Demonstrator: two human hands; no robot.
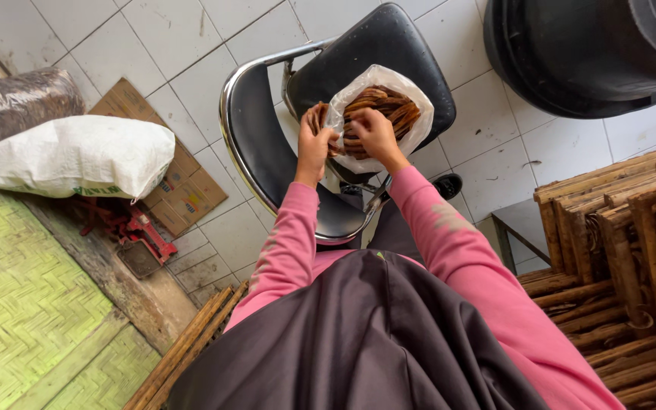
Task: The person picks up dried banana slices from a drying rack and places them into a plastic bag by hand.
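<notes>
Plastic bag (pixel 413 114) of brown sticks (pixel 380 108) lies on one black chair (pixel 267 152), centre top of the frame. I judge I'm at the bag-opening step: my left hand (pixel 313 140) has its fingers curled round a few sticks beside the bag's edge, and my right hand (pixel 373 135) pinches the bag's rim. Next calls for a firm grip on the thin film (it slips easily). Counted: one bag, two hands, sticks too many to tell.
</notes>
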